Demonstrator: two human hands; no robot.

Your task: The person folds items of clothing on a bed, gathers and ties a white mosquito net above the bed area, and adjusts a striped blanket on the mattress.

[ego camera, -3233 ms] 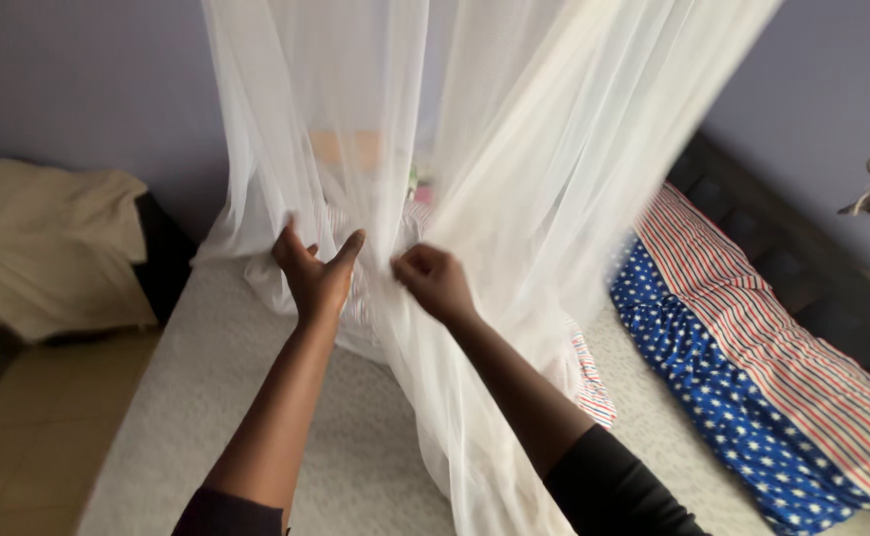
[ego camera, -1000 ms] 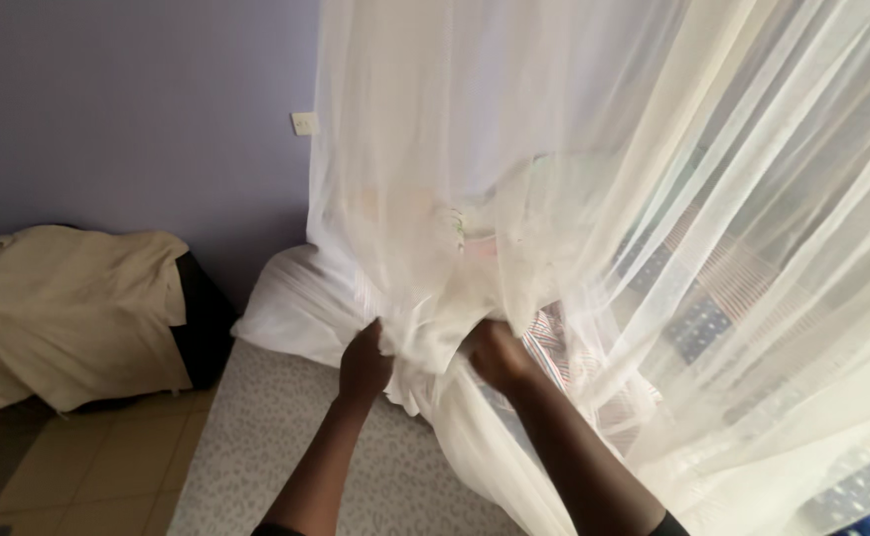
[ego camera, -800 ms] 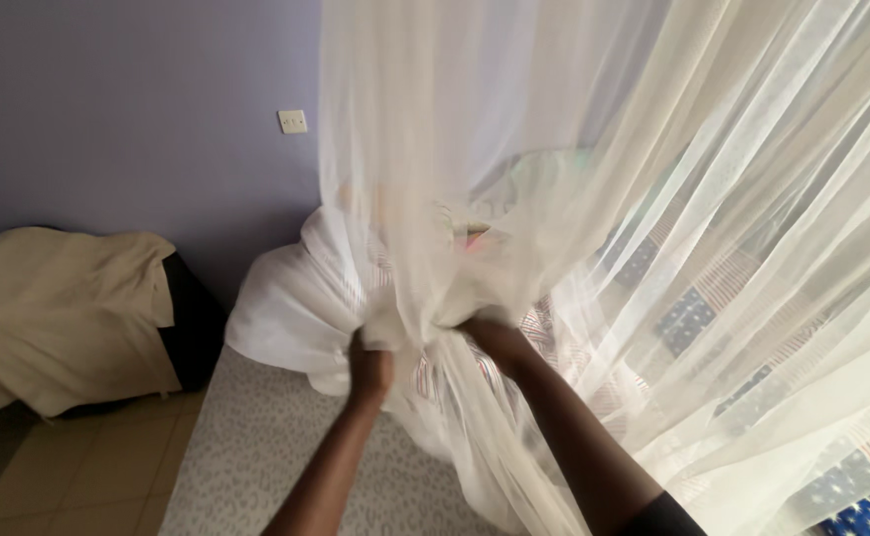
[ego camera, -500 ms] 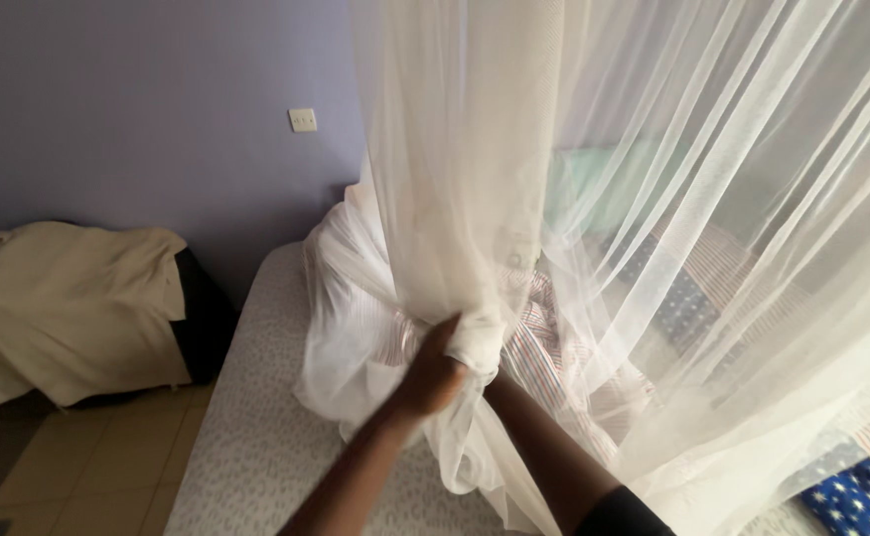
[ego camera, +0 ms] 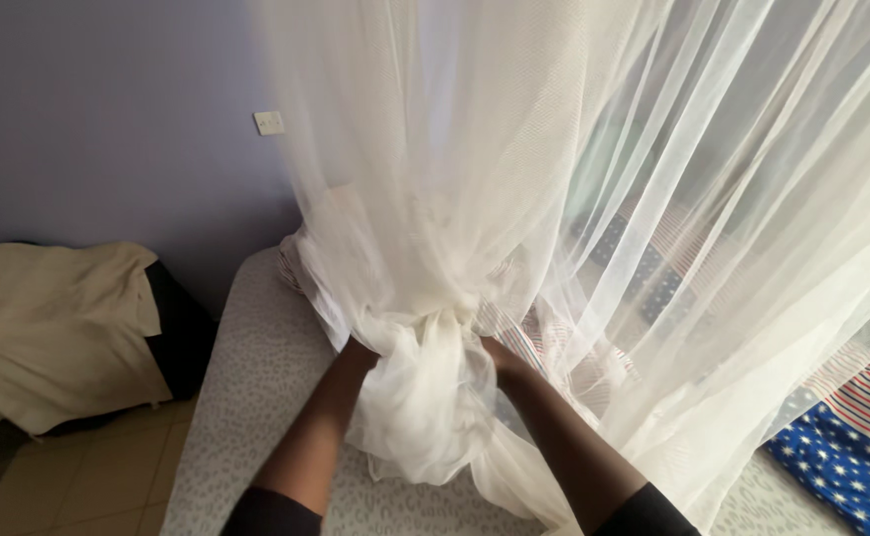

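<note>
Two hands work a bunched knot of white mosquito net [ego camera: 425, 367] above the mattress [ego camera: 256, 387]. Left of the mattress, a beige cloth [ego camera: 48, 328] lies heaped over a dark object on the tiled floor [ego camera: 77, 486]. Left hand [ego camera: 358, 349] is buried in the bunch, grip state cannot tell. Right hand [ego camera: 500, 355] likewise, mostly hidden by net. Right of the bunch, a stars-and-stripes sheet [ego camera: 842, 447] lies on the mattress.
</note>
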